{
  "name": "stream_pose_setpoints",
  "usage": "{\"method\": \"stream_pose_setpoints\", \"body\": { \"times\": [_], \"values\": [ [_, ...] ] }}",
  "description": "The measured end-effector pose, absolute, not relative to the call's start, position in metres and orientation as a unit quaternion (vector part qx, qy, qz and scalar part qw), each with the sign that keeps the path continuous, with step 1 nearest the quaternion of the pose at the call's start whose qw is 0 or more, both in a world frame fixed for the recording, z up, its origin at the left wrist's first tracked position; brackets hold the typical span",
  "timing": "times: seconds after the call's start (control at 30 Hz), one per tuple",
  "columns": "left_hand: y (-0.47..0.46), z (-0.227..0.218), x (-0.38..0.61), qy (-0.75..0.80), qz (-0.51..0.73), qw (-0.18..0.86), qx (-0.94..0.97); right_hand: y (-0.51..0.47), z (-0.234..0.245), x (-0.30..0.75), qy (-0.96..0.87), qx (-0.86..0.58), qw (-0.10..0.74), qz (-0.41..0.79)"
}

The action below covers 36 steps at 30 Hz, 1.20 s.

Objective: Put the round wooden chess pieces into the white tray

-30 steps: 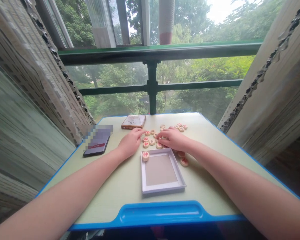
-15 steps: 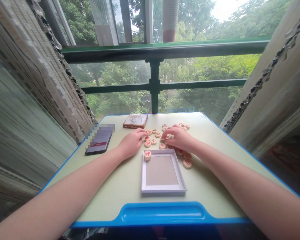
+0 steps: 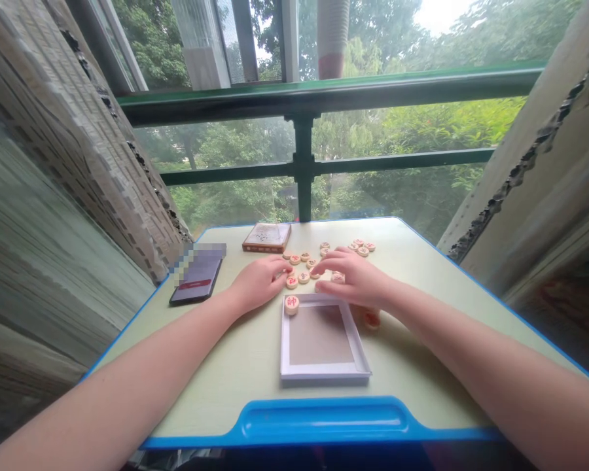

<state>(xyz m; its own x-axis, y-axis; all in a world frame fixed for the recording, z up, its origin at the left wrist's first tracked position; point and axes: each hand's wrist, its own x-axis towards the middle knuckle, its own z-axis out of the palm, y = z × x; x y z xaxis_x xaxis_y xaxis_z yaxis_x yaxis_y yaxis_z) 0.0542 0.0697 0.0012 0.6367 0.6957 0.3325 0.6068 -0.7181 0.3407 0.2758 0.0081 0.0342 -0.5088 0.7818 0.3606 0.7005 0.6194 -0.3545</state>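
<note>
Several round wooden chess pieces (image 3: 304, 267) with red marks lie scattered on a pale table (image 3: 226, 366). My left hand (image 3: 260, 281) rests on the table, its fingers curled against the pieces at the cluster's left side. My right hand (image 3: 356, 278) hovers over the pieces just behind a shallow white box tray (image 3: 324, 369), with a piece (image 3: 338, 277) held between its thumb and fingers. One piece with a red character (image 3: 291, 304) sits at the tray's far left corner. Another piece (image 3: 372, 319) shows partly under my right wrist.
A dark phone (image 3: 196, 278) lies at the table's left edge. A flat brown box (image 3: 267, 237) sits at the far middle. The table has a blue rim with a blue handle trough (image 3: 324, 422) at the front. A green railing and window stand behind; blinds flank both sides.
My right hand has drawn back toward the tray with a piece in its fingers. My left hand has stayed by the pieces with its fingers curling in. The view has shifted slightly.
</note>
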Motion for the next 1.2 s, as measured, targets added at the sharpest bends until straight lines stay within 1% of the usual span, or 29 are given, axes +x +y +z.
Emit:
{"method": "stream_pose_setpoints", "body": {
  "times": [0.13, 0.27, 0.57, 0.83, 0.9, 1.07, 1.13, 1.2],
  "values": [
    [0.072, -0.001, 0.055, 0.369, 0.232, 0.115, 0.893, -0.009, 0.035, 0.254, -0.906, -0.36, 0.219, 0.046],
    [0.072, -0.001, 0.055, 0.365, 0.241, 0.117, 0.892, -0.015, 0.03, 0.24, -0.907, -0.365, 0.211, 0.02],
    [0.073, -0.001, 0.054, 0.353, 0.243, 0.112, 0.896, -0.005, 0.02, 0.236, -0.906, -0.347, 0.24, 0.045],
    [0.073, -0.001, 0.053, 0.36, 0.242, 0.109, 0.894, -0.004, 0.018, 0.235, -0.905, -0.342, 0.244, 0.061],
    [0.073, -0.001, 0.053, 0.36, 0.241, 0.109, 0.895, -0.003, 0.017, 0.235, -0.903, -0.338, 0.258, 0.058],
    [0.072, 0.0, 0.053, 0.361, 0.234, 0.111, 0.896, 0.0, 0.019, 0.237, -0.876, -0.358, 0.321, 0.03],
    [0.073, 0.0, 0.053, 0.36, 0.233, 0.113, 0.897, -0.001, 0.021, 0.236, -0.87, -0.367, 0.329, 0.031],
    [0.074, -0.001, 0.053, 0.359, 0.234, 0.113, 0.896, -0.003, 0.022, 0.235, -0.875, -0.365, 0.316, 0.038]
  ]
}}
